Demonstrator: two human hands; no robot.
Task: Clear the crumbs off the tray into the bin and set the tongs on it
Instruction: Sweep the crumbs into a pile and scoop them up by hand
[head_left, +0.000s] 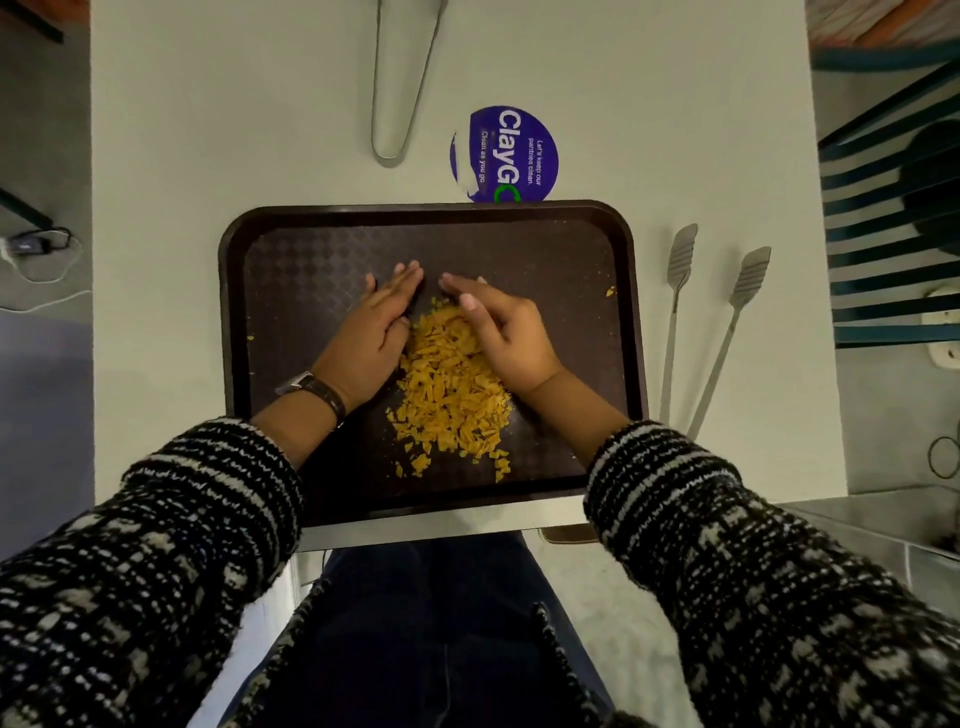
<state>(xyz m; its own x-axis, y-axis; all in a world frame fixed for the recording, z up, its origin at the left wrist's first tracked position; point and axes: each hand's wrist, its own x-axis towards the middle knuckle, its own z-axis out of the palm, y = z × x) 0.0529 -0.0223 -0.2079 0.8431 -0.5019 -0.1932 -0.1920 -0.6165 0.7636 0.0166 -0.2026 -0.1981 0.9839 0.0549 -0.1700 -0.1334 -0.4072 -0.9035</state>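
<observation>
A dark brown tray (291, 260) lies on the white table in front of me. A heap of yellow-orange crumbs (452, 400) sits in its middle, with a few stray bits near the left and right rims. My left hand (371, 332) and my right hand (501, 327) lie flat on the tray on either side of the heap, fingers straight, fingertips almost meeting at the far end. Metal tongs (711, 332) with slotted tips lie on the table just right of the tray. No bin is clearly in view.
A second pair of metal tongs (400, 88) lies at the far side of the table. A round blue sticker (506, 156) sits behind the tray. A dark slatted chair (893, 249) stands to the right; a metal surface (883, 525) is at lower right.
</observation>
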